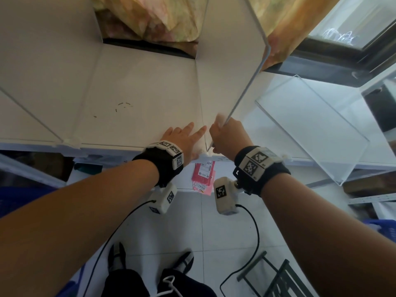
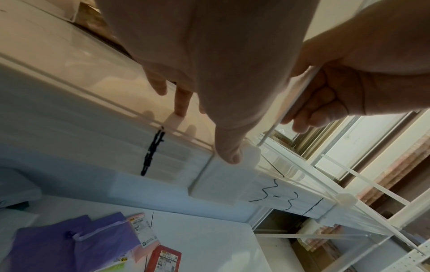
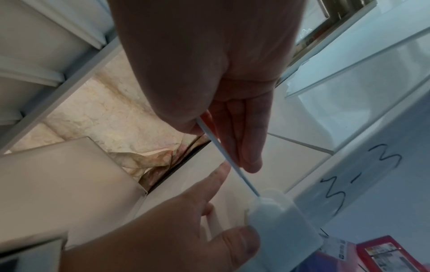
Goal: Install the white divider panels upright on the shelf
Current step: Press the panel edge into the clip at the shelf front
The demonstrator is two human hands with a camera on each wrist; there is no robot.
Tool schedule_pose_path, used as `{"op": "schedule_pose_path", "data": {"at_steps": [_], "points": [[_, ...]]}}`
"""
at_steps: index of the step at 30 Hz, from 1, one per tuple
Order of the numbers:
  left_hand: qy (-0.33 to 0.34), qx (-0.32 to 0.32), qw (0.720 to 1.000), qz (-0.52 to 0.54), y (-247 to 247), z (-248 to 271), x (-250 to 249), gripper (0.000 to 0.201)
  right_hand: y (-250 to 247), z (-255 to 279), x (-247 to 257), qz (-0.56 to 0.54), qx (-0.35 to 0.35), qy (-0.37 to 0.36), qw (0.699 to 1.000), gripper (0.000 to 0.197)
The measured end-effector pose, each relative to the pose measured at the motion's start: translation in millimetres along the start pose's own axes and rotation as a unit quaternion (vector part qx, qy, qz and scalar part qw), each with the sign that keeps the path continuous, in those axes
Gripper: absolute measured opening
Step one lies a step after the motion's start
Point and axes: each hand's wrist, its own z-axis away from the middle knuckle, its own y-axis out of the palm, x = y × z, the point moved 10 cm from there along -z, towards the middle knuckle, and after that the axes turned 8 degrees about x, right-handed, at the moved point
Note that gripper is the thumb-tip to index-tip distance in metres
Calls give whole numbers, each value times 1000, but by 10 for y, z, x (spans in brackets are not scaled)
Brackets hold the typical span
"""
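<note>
A white divider panel (image 1: 231, 67) stands upright on the white shelf (image 1: 139, 93), leaning slightly. My right hand (image 1: 227, 136) grips its thin front edge (image 3: 227, 156) low down, just above a white plastic clip (image 1: 206, 154) on the shelf's front lip. The panel's lower corner meets that clip (image 3: 270, 204). My left hand (image 1: 184, 136) lies flat on the shelf left of the panel with fingers straight. Its thumb (image 2: 229, 152) presses on the clip (image 2: 251, 152). Another white panel (image 1: 42, 61) stands upright further left.
A clear panel (image 1: 310, 125) stands tilted on the shelf to the right. Patterned fabric (image 1: 160, 18) hangs behind the shelf. Red and pink packets (image 1: 203, 176) lie on a lower level. A black metal frame (image 1: 278, 275) lies on the tiled floor.
</note>
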Motion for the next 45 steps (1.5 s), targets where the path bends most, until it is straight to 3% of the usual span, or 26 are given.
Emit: {"op": "schedule_pose_path", "data": {"at_steps": [15,39,45], "points": [[2,-2,1000,-1,1,21,28,81,38,12,-54,-30,-18,10,999,26],[-29,-8,999,18,-146,58,89,94,96,-45,94,-25,-10,-8,1000,24],[-11,-1,1000,-8,-148,45,36,91,57,11,-19,-29,-13,24,999,26]]}}
